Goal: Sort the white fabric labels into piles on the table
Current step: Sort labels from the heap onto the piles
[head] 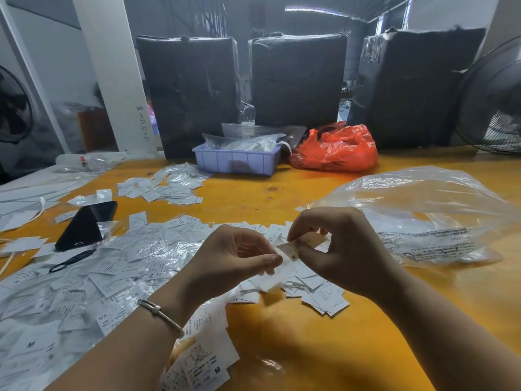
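Note:
Both hands are raised over the yellow table (296, 334). My left hand (234, 255) and my right hand (338, 249) together pinch a white fabric label marked M (290, 253) between thumbs and fingers. Below them lies a loose heap of white labels (318, 294). A much larger spread of labels (84, 292) covers the left of the table, some under clear film. Another pile of labels (169, 187) sits further back, and a small stack marked M (203, 368) lies by my left forearm.
A black phone (84, 224) and black scissors (70, 261) lie among the left labels. A large clear plastic bag (423, 215) is at right. A lilac tray (236, 162), a red plastic bag (335, 149) and three black-wrapped bales (296, 80) stand behind. Fans flank both sides.

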